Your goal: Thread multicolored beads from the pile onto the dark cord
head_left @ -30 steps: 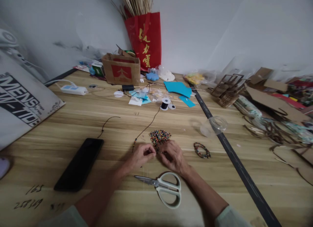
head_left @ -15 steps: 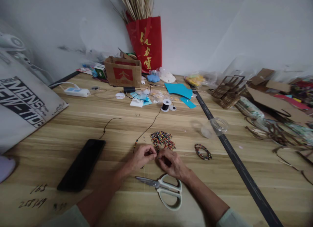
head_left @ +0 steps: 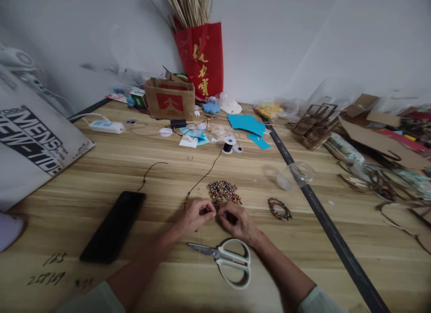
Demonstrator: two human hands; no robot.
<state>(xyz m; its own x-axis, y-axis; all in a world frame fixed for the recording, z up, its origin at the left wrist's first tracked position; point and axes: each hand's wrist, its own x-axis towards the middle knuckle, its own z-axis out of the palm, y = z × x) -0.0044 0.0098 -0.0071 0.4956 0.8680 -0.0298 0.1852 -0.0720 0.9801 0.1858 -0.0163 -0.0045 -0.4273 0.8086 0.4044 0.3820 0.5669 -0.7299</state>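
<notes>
Thumb and fingertips pinch together on my left hand (head_left: 198,215), at the near edge of a pile of small multicoloured beads (head_left: 225,192). A black cord (head_left: 206,174) with a few beads threaded on it runs from a spool (head_left: 228,144) down to that hand, which hides its end. My right hand (head_left: 238,222) is also closed in a pinch, its fingertips almost meeting the left ones. What either pinch holds is too small to make out. Below both hands lie scissors (head_left: 232,261) with pale handles, blades slightly apart.
A beaded bracelet (head_left: 279,209) lies to the right, near a clear plastic container (head_left: 299,174). To the left is a black phone (head_left: 113,227) with a short dark cord beyond it. Blue paper (head_left: 246,124), a brown paper bag (head_left: 171,99) and a red bag (head_left: 204,63) stand farther back.
My right hand has shifted very slightly, its fingers still pinched near the left ones. The left hand stays where it was.
</notes>
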